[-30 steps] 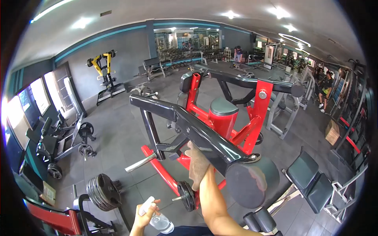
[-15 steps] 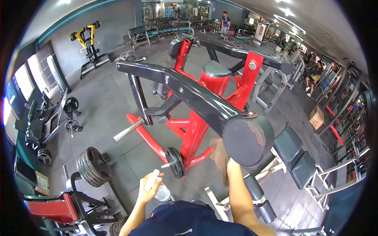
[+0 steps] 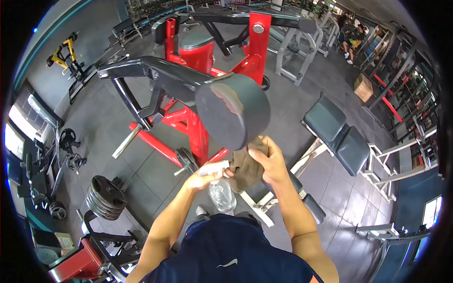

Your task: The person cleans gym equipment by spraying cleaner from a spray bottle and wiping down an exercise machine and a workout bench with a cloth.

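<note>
My left hand (image 3: 199, 179) is closed around the neck of a clear spray bottle (image 3: 222, 195), whose white spray head (image 3: 218, 167) points at the cloth. The bottle's see-through body hangs below my fingers. In my right hand (image 3: 274, 164) is a bunched brown cloth (image 3: 246, 171), gripped between thumb and fingers, right in front of the nozzle. Just above both hands is the round black pad (image 3: 226, 113) at the end of the machine's black lever arm (image 3: 174, 78). A brownish worn patch runs along the pad's edge.
The red machine frame (image 3: 257, 52) stands ahead, with weight plates (image 3: 187, 159) low on it. More plates (image 3: 104, 198) hang on a rack at left. A dark padded bench (image 3: 335, 134) is at right. A person (image 3: 351, 42) sits far back at right.
My right hand has drawn the cloth out from behind the pad, toward my left hand. The spray bottle has come up and right to meet it. My view has tilted down.
</note>
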Action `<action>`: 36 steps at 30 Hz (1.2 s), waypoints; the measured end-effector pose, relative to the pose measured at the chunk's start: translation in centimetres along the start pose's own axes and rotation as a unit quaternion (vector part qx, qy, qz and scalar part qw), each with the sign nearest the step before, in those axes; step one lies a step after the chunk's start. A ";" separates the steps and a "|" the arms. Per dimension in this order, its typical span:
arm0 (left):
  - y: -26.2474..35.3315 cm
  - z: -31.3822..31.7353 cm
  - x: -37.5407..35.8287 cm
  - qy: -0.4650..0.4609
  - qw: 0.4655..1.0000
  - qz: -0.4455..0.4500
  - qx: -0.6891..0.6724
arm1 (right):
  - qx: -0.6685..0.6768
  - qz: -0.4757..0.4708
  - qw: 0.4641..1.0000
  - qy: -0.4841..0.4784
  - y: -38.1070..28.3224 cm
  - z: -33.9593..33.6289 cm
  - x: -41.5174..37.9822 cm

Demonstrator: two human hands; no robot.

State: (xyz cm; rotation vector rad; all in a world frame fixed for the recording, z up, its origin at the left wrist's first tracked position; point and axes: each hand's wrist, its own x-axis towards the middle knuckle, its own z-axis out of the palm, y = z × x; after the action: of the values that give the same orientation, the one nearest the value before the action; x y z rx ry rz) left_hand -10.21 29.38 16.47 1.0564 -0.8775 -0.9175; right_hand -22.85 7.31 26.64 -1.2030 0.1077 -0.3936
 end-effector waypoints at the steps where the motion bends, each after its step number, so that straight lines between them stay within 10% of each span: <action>1: 0.4 1.3 0.7 0.020 0.999 -0.019 -0.040 | -0.089 -0.029 0.995 0.031 0.0 -1.0 0.3; 11: 5.4 4.4 1.3 0.088 0.995 -0.049 0.010 | -0.704 0.050 0.708 0.000 2.5 -9.4 -3.6; 13: 6.4 4.9 1.0 0.095 0.991 -0.087 -0.025 | -0.558 -0.063 0.815 -0.145 3.6 -7.1 -4.3; 15: 6.3 4.1 0.7 0.106 0.988 -0.113 -0.025 | -0.547 -0.004 0.785 -0.290 5.6 -3.9 -4.9; 22: 8.7 -0.6 -6.9 0.223 0.937 -0.103 0.249 | -0.136 0.056 0.988 0.039 14.9 -3.0 -2.8; 25: 9.1 -2.9 -15.1 0.335 0.906 -0.161 0.201 | 0.195 0.049 0.973 0.116 16.2 -2.7 2.3; 31: 7.1 1.9 -24.5 0.515 0.820 -0.199 0.155 | 0.387 -0.190 0.880 -0.198 13.3 2.1 19.5; 36: 2.8 4.7 -26.2 0.579 0.782 -0.177 0.149 | 0.131 -0.262 0.925 -0.242 2.8 14.3 32.1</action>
State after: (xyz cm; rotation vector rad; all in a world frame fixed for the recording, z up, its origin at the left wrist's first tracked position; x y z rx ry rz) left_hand -23.46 52.62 16.48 1.7843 0.2529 -0.2497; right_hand 11.71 9.46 33.28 -1.0180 -0.6910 -0.5439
